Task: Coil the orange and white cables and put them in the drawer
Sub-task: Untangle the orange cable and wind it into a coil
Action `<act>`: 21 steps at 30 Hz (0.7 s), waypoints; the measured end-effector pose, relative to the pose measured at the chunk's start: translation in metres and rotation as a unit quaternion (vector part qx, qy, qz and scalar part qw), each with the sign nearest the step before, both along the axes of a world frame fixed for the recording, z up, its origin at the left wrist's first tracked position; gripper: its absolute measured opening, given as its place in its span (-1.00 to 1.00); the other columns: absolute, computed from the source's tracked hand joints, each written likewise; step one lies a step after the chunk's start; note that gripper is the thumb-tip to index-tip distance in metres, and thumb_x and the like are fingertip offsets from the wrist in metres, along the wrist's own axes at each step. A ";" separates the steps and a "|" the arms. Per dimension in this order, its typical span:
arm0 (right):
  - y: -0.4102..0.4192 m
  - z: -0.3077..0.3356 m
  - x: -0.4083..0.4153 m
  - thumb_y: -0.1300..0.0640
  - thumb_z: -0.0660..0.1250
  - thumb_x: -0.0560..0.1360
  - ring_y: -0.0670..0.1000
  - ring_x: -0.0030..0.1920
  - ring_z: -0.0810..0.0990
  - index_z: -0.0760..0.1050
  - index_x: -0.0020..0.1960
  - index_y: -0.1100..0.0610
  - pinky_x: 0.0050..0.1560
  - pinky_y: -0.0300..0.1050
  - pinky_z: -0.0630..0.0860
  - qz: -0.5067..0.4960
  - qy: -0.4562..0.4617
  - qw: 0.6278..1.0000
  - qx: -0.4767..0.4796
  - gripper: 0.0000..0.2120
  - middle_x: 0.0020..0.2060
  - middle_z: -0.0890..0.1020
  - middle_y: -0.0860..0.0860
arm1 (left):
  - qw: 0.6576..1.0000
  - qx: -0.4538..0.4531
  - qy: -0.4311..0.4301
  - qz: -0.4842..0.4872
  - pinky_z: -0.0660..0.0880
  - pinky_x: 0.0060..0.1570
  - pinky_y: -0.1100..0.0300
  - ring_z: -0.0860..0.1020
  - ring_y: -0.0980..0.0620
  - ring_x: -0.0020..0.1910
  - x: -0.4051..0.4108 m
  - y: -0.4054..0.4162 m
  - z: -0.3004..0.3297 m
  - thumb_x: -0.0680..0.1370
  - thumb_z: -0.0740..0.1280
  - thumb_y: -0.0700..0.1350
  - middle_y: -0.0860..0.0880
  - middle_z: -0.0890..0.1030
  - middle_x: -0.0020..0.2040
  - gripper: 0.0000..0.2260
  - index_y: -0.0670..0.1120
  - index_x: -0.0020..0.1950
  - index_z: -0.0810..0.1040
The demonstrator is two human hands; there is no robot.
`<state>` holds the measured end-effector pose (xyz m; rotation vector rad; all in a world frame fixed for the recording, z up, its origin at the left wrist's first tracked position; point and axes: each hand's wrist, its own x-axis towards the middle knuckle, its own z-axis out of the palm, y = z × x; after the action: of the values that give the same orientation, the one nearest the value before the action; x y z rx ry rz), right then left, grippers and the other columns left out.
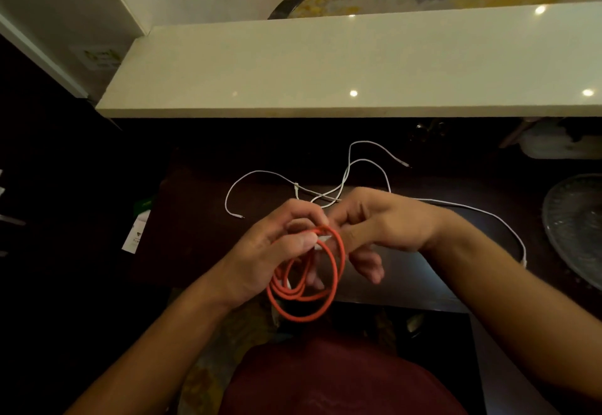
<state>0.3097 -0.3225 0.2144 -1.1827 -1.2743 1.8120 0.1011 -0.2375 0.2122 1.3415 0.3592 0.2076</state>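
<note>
An orange cable (335, 271) hangs in several loops above the front edge of a dark desk (195, 235). My left hand (277, 251) pinches the top of the coil between thumb and fingers. My right hand (378, 229) holds the same bundle from the right, fingers curled at the loops and a white plug end. A white cable (368, 162) lies uncoiled and sprawled across the desk behind my hands, trailing off to the right past my right wrist. No drawer can be made out.
A pale stone counter (325, 66) runs across above the dark desk. A glass dish (576, 229) sits at the desk's right edge. A white tag (135, 235) lies at the left. A pale object (553, 144) sits in the shadow at the back right.
</note>
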 end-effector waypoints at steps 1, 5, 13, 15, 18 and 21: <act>0.002 -0.002 -0.001 0.32 0.29 0.54 0.01 -0.59 0.57 0.49 -0.19 0.35 -0.47 -0.16 0.49 0.009 0.033 0.999 -0.016 -0.85 -0.61 0.46 0.04 | 1.000 -0.014 -0.008 -0.012 0.58 -0.26 0.07 0.61 -0.12 -0.35 0.001 0.000 0.000 0.58 0.26 -0.11 -0.49 0.50 -0.11 -0.78 -0.04 0.23 0.51; 0.006 -0.004 0.005 0.27 0.31 0.59 0.01 -0.52 0.61 0.47 -0.02 0.49 -0.42 -0.13 0.52 0.017 -0.012 1.000 0.011 -0.77 -0.55 0.49 0.06 | 1.000 -0.001 0.013 -0.019 0.59 -0.29 0.07 0.58 -0.13 -0.38 0.002 0.003 0.003 0.60 0.24 -0.11 -0.21 0.57 -0.21 -0.75 -0.10 0.25 0.55; 0.010 0.017 0.024 0.20 0.37 0.60 0.10 -0.43 0.64 0.52 -0.09 0.35 -0.35 -0.13 0.54 0.002 -0.116 0.988 0.103 -0.80 -0.43 0.58 0.29 | 0.998 -0.011 0.039 -0.058 0.60 -0.29 0.05 0.61 -0.13 -0.39 -0.005 0.014 0.006 0.58 0.35 -0.05 -0.28 0.54 -0.21 -0.88 -0.05 0.07 0.54; 0.013 0.013 0.015 0.21 0.33 0.62 0.10 -0.44 0.63 0.49 -0.08 0.37 -0.37 -0.10 0.54 -0.069 -0.095 0.989 0.094 -0.79 -0.45 0.55 0.25 | 0.997 0.072 0.034 0.007 0.60 -0.28 0.14 0.66 -0.07 -0.32 0.001 0.012 0.007 0.59 0.33 -0.14 -0.19 0.62 -0.22 -0.92 0.01 0.05 0.56; 0.010 0.000 -0.008 0.13 0.30 0.65 0.13 -0.32 0.64 0.49 0.00 0.31 -0.32 0.02 0.57 -0.193 -0.073 0.973 0.101 -0.78 -0.34 0.57 0.18 | 0.985 0.097 0.027 0.140 0.58 -0.20 0.24 0.69 0.02 -0.16 0.003 0.014 0.002 0.58 0.30 -0.18 -0.07 0.69 -0.09 -0.80 0.10 0.08 0.60; 0.001 -0.011 -0.025 -0.13 0.39 0.50 0.20 -0.12 0.67 0.51 0.15 0.15 -0.24 0.05 0.61 -0.227 -0.092 0.965 0.096 -0.60 -0.11 0.63 0.15 | 0.970 0.122 0.037 0.207 0.60 -0.18 0.20 0.70 -0.04 -0.06 0.002 0.018 -0.001 0.61 0.33 -0.19 -0.11 0.70 -0.01 -0.84 0.01 0.15 0.57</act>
<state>0.2848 -0.3211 0.2033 -1.4185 -1.1322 1.2444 0.1031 -0.2190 0.2117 1.5073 0.6946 0.5671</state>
